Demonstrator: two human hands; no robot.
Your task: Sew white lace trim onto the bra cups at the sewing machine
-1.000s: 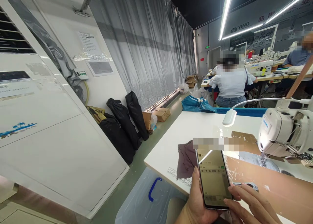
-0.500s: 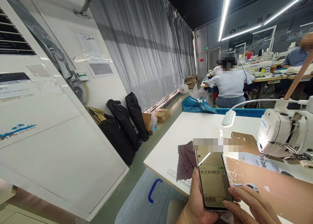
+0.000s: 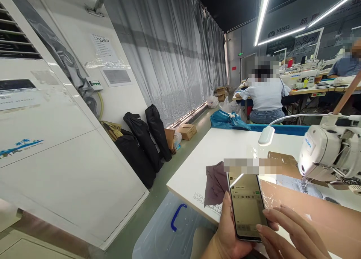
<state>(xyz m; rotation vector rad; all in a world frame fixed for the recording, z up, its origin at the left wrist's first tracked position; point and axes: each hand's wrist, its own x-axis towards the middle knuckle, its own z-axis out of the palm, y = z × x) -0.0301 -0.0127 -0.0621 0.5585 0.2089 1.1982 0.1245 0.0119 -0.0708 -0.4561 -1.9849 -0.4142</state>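
The left hand (image 3: 228, 239) has its grip pressed around a smartphone (image 3: 246, 215), held tilted at the white worktop's (image 3: 194, 165) near edge. At the smartphone's lower right, the right hand (image 3: 295, 229) has its grip loosely spread, perhaps touching it. Dark purple cloth (image 3: 213, 185) lies left of the smartphone; a JUKI sewing machine (image 3: 316, 146) stands right.

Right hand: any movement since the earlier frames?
Yes, slightly. The right hand has shifted up in the view, towards the Juki sewing machine, which stands nearly unchanged in frame.
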